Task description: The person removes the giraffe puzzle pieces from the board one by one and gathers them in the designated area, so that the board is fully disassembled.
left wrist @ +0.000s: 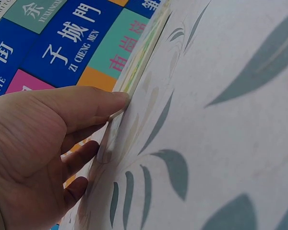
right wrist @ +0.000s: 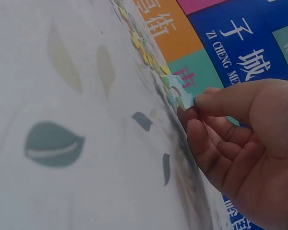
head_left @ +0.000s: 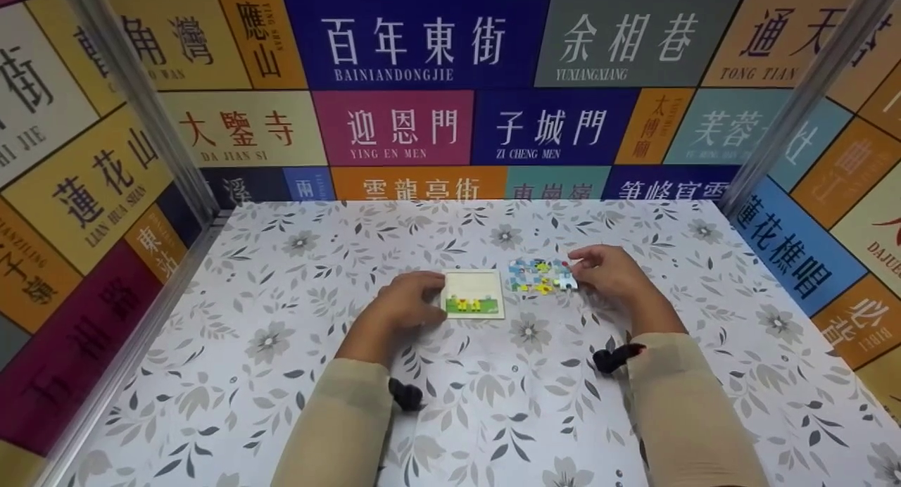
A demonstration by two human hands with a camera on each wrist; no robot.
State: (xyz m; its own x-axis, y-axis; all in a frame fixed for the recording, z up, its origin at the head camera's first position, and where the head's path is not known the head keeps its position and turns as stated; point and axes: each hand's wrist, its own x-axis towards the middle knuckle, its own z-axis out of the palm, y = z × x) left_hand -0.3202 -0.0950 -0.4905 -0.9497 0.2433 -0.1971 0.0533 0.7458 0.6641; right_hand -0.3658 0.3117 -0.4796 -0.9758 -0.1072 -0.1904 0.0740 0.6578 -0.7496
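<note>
A small square puzzle board (head_left: pixel 473 284) with a pale rim lies on the table. A green strip with yellow figures fills its lower part; the upper part is plain cream. My left hand (head_left: pixel 408 300) holds the board at its left side. In the left wrist view, the thumb (left wrist: pixel 117 99) sits on the board's near edge. To the right of the board is a cluster of colourful jigsaw pieces (head_left: pixel 540 267). At its right end my right hand (head_left: pixel 612 272) pinches a light blue and green jigsaw piece (right wrist: pixel 179 90) between thumb and forefinger, tilted up beside the others.
White cloth with grey leaves and flowers covers the table (head_left: pixel 281 395). Panels with coloured name blocks (head_left: pixel 408 36) stand behind and at both sides, with clear posts (head_left: pixel 141 93) at the corners. Small black devices (head_left: pixel 405 394) are worn at both wrists.
</note>
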